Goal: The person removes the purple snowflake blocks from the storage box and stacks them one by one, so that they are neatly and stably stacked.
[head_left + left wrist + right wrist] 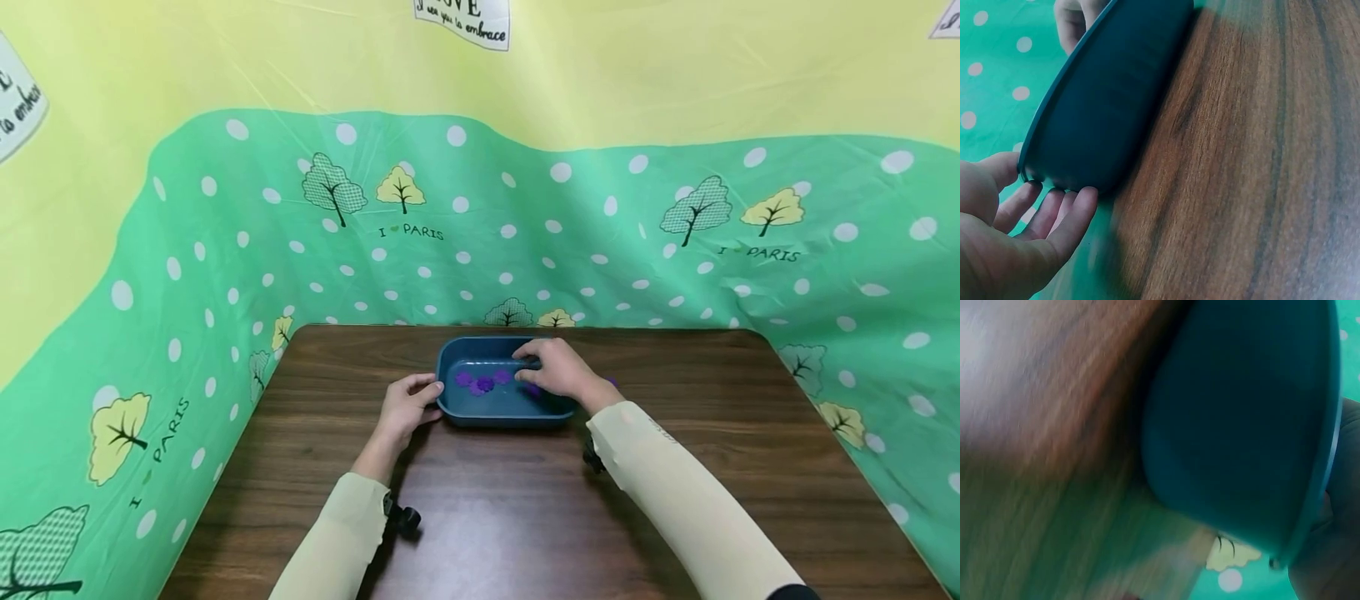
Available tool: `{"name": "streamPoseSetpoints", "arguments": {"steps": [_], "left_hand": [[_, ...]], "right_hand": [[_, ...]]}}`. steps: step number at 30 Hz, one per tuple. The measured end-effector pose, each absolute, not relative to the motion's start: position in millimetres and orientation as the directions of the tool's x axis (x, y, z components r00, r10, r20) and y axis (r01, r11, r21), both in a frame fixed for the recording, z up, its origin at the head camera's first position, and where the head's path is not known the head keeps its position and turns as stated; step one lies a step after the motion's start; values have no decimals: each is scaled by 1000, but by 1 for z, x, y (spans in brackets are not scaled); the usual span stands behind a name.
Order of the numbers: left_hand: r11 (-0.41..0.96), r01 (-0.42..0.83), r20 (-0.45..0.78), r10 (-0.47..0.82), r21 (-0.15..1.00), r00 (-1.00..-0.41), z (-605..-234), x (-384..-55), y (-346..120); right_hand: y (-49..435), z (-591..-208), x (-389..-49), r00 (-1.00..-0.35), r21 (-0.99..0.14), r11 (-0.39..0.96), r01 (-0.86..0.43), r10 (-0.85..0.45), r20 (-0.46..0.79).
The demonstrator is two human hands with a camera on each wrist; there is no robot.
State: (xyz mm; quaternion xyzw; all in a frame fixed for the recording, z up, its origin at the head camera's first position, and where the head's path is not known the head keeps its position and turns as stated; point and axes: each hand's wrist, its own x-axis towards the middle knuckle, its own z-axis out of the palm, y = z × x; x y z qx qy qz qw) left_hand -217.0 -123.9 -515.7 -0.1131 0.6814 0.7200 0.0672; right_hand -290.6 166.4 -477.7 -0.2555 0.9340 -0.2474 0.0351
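A dark blue rectangular plastic basin [498,412] stands on the table, with several small purple flower-shaped pieces [486,384] on its bottom. My left hand [406,406] grips the basin's left end, thumb at the rim and fingertips against the outer wall, as the left wrist view shows too. Inside the right part of the basin hovers my right hand [558,368], its thumb and fingers spread apart with nothing visible between them. One purple piece [532,389] lies just below that thumb. In the right wrist view the basin's wall hides most of the right hand [1335,531].
A brown wood-grain table [495,517] extends around the basin. Another bit of purple [612,382] shows just past my right wrist, outside the basin. A green and yellow printed cloth [510,208] hangs behind and along the sides of the table.
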Motion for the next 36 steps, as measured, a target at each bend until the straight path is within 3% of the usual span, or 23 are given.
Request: {"name": "streamPoseSetpoints", "arguments": {"steps": [18, 36], "left_hand": [[-60, -245, -249, -55, 968, -967, -515, -218, -123], [-74, -250, -255, -62, 965, -965, -514, -219, -124]], "right_hand": [[140, -491, -296, -861, -425, 796, -430, -503, -71], [127, -496, -301, -847, -292, 823, -487, -526, -70]]}}
